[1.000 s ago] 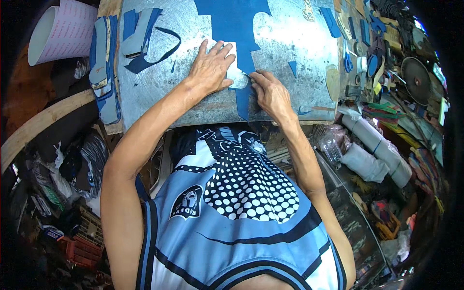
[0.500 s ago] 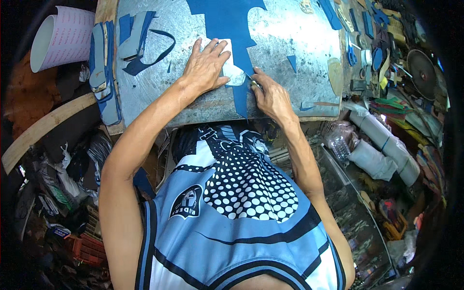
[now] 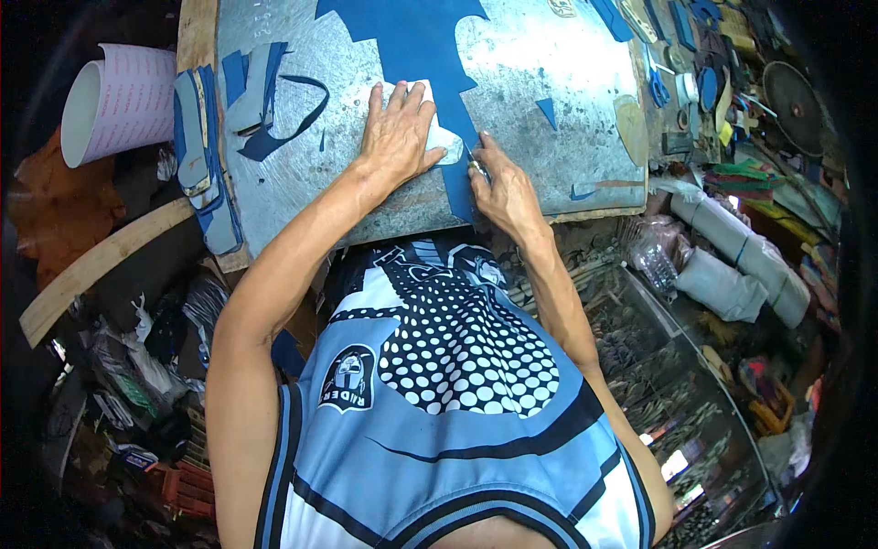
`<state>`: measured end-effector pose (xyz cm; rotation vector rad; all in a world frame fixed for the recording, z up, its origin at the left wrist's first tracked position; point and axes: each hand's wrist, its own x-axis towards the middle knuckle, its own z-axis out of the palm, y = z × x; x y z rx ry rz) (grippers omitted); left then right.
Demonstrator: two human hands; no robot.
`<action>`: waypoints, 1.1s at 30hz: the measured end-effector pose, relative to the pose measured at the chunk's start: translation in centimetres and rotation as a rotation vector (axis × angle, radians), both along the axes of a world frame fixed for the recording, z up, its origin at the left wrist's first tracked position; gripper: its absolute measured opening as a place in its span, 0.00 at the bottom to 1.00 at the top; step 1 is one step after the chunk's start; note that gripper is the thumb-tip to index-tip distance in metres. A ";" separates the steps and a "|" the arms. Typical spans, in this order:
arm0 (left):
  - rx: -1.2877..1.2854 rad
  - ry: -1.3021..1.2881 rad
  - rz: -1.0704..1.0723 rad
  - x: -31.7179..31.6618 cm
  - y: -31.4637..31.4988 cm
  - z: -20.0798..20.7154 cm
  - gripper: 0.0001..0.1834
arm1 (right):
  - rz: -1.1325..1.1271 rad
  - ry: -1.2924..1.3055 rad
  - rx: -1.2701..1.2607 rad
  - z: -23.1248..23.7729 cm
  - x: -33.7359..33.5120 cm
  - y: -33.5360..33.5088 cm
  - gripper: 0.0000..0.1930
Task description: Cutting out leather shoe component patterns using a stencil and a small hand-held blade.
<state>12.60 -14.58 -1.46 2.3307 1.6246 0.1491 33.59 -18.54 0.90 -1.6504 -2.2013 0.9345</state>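
Observation:
My left hand (image 3: 395, 137) lies with fingers stretched over a small white template (image 3: 445, 148), pressing it onto a dark blue sheet (image 3: 422, 55). The sheet has jagged, cut-out edges and narrows to a strip near the table's front edge. In my right hand (image 3: 505, 192) is a slim knife (image 3: 473, 161), gripped close to its thin blade. The blade meets the blue sheet just right of the template. Part of the template is hidden under my left fingers, and most of the knife's handle under my right.
The metal-topped table (image 3: 320, 197) bears blue offcuts (image 3: 261, 91) at the left and a small triangle (image 3: 546, 113) at the right. Blue scissors (image 3: 658, 87) lie among tools along the right side. A white roll (image 3: 119, 105) stands at far left; wrapped rolls (image 3: 722, 293) lie at right.
The far end of the blue sheet has swung left on the table. My left hand and the template shifted slightly with it. The knife remains at the template's right side.

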 end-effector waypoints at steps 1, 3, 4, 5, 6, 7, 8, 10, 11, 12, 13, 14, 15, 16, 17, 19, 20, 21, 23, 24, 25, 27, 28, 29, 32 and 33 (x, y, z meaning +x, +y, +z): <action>0.003 0.001 -0.012 0.2 0.1 0.0 0.39 | -0.029 -0.019 0.032 0.1 -0.1 -0.4 0.15; 0.011 0.003 -0.004 0.5 0.2 -0.1 0.40 | -0.074 -0.040 0.058 0.6 -0.6 -0.9 0.15; 0.009 0.003 -0.019 0.6 0.3 -0.2 0.40 | -0.119 -0.068 -0.013 1.1 -1.0 -0.9 0.15; 0.011 0.018 -0.021 0.7 0.4 -0.1 0.40 | -0.164 -0.096 -0.085 1.4 -1.1 -1.1 0.15; 0.013 0.034 -0.023 0.9 0.6 -0.1 0.40 | -0.177 -0.097 -0.090 1.0 -1.1 -1.3 0.15; 0.046 0.037 -0.030 1.0 0.6 -0.4 0.41 | -0.178 -0.076 -0.042 0.3 -0.9 -1.6 0.15; 0.043 0.036 -0.039 1.1 0.6 -0.4 0.41 | -0.177 -0.056 0.007 -0.1 -1.0 -1.6 0.15; 0.049 0.035 -0.029 1.4 0.7 -0.5 0.40 | -0.202 -0.046 0.014 -0.1 -1.3 -1.9 0.15; 0.046 0.037 -0.033 1.5 0.7 -0.6 0.40 | -0.228 -0.021 0.024 -0.3 -1.3 -2.1 0.15; 0.058 0.040 -0.037 1.7 0.7 -0.6 0.41 | -0.252 0.003 0.034 -0.5 -1.4 -2.3 0.16; 0.071 0.043 -0.039 1.8 0.8 -0.7 0.41 | -0.254 0.004 0.032 -0.5 -1.5 -2.5 0.16; 0.069 0.042 -0.039 1.9 0.8 -0.8 0.41 | -0.277 0.012 0.031 -0.4 -1.6 -2.8 0.16; 0.087 0.037 -0.038 2.0 0.7 -1.0 0.41 | -0.299 0.020 0.030 -0.4 -1.7 -2.9 0.16; 0.106 0.031 -0.037 2.0 0.7 -1.1 0.41 | -0.298 0.019 0.029 -0.3 -1.9 -2.9 0.16; 0.104 0.030 -0.040 2.1 0.8 -0.9 0.41 | -0.313 0.025 0.028 -0.1 -2.1 -2.9 0.16; 0.082 0.040 -0.053 2.1 0.9 -0.5 0.40 | -0.331 0.029 0.027 0.0 -2.4 -3.2 0.16; 0.084 0.038 -0.053 2.1 0.9 -0.6 0.40 | -0.341 0.044 0.029 -0.2 -2.6 -3.5 0.16; 0.097 0.036 -0.052 2.1 0.9 -0.7 0.39 | -0.351 0.059 0.032 -0.5 -2.7 -3.9 0.16; 0.113 0.027 -0.050 2.1 0.8 -0.6 0.38 | -0.344 0.056 0.034 -0.3 -3.3 -5.4 0.16; 0.105 0.034 -0.047 2.1 0.8 -0.4 0.38 | -0.338 0.059 0.035 -0.1 -3.5 -6.3 0.16; 0.098 0.041 -0.043 2.1 0.8 -0.2 0.38 | -0.320 0.037 -0.032 0.3 -3.5 -7.5 0.15; 0.098 0.025 -0.046 1.9 0.8 0.0 0.37 | -0.328 0.044 -0.017 0.7 -3.4 -8.5 0.15; 0.092 0.011 -0.044 1.8 0.7 0.1 0.36 | -0.330 0.053 -0.007 0.8 -3.3 -8.7 0.15; 0.099 0.004 -0.034 1.7 0.7 0.3 0.36 | -0.318 0.064 -0.057 0.9 -2.9 -8.5 0.14; 0.038 -0.013 0.004 0.8 0.4 0.6 0.31 | -0.255 0.123 -0.046 2.3 -1.4 -6.9 0.14; 0.031 -0.035 -0.010 0.3 0.1 0.3 0.28 | -0.215 0.089 -0.045 3.5 -0.9 -6.1 0.14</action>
